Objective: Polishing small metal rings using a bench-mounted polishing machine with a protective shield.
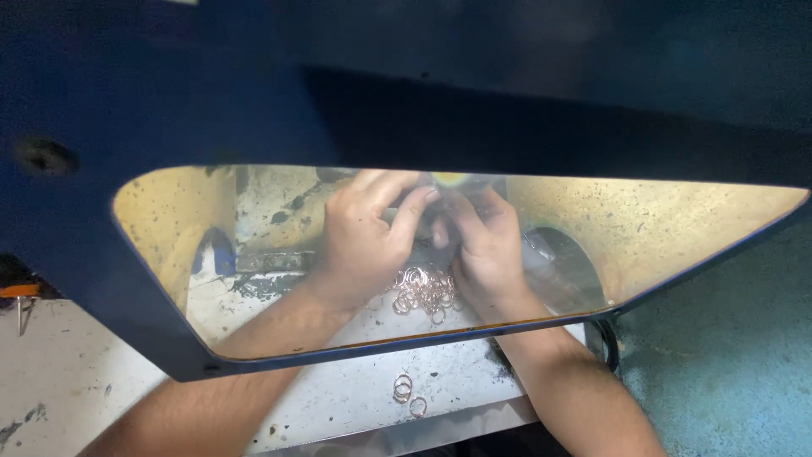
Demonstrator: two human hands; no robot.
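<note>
Because both of my hands reach in under the dark blue metal guard, I see them only through its scratched, yellow-tinted transparent window. My left hand and right hand meet fingertip to fingertip near the window's upper edge, fingers curled and pinched round something small between them; I cannot tell what, as the glare hides it. Just below them lies a loose heap of small copper-coloured metal rings on the stained white table, seemingly kept close so either hand can pick from it. A few more rings of the same kind lie apart, outside the guard, nearer me. Being round and flat, the rings have no long axis; they lie mostly face up, overlapping.
</note>
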